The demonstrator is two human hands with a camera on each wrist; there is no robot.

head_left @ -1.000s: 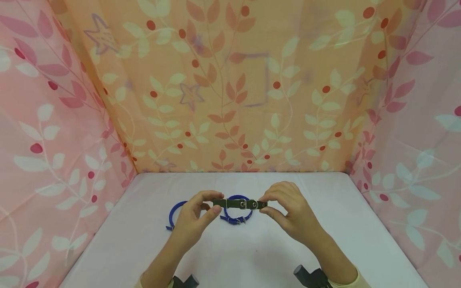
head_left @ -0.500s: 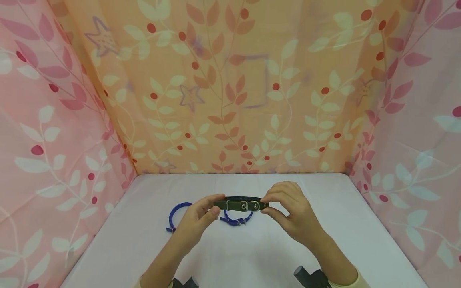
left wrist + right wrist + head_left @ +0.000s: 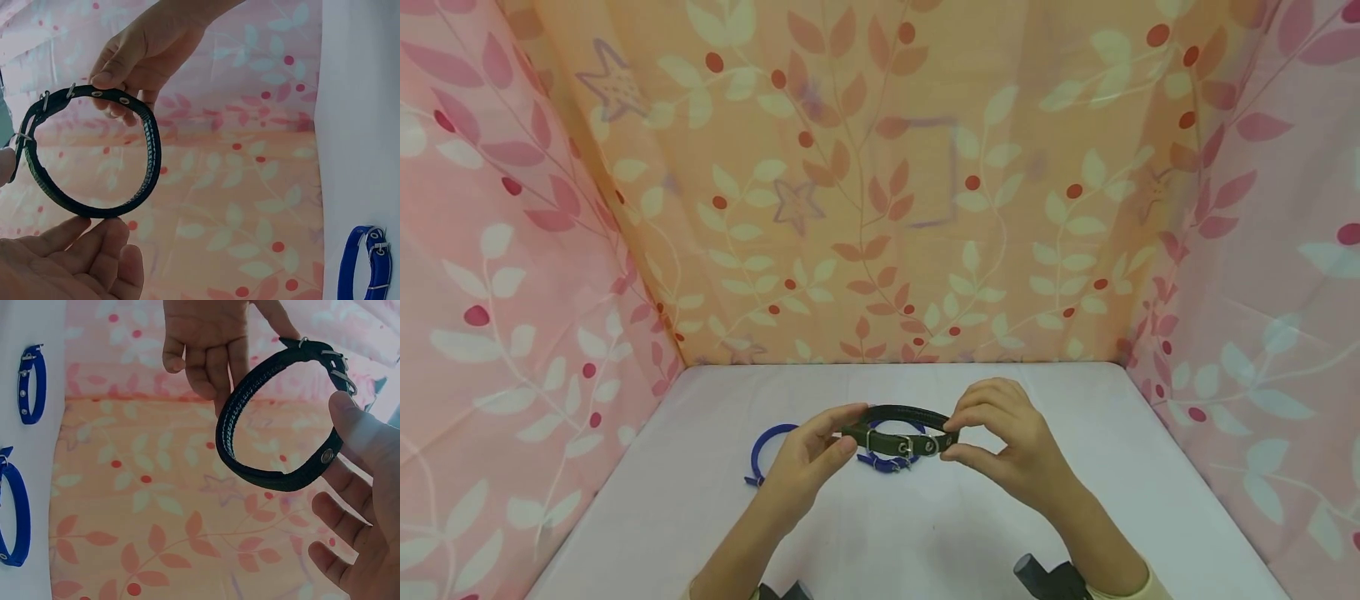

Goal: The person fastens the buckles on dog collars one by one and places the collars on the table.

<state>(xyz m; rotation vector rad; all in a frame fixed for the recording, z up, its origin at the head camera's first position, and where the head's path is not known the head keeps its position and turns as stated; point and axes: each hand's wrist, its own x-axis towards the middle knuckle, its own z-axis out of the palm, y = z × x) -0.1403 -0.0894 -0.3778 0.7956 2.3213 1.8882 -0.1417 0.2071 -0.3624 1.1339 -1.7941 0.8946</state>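
A dark green collar (image 3: 887, 442), buckled into a loop, is held up above the table between both hands. Its metal buckle and D-ring face me in the head view. My left hand (image 3: 808, 454) holds the collar's left end between thumb and fingers; my right hand (image 3: 1011, 446) pinches the right end. In the left wrist view the whole round loop shows, and the right wrist view shows stitching along its inner side. Behind it lies a blue collar (image 3: 889, 467), partly covered by the green one. Another blue collar (image 3: 758, 450) lies further left, partly hidden by my left hand.
The white table (image 3: 880, 550) ends at an orange patterned curtain (image 3: 865, 208) at the back. Pink patterned curtains (image 3: 512, 275) stand along both sides. Wrist devices (image 3: 1052, 577) show at the lower edge on both forearms.
The green collar has tilted: its far side, hidden at first, now shows above the front band, so the loop's opening is visible. Both hands stay almost in place, and the blue collars have not moved.
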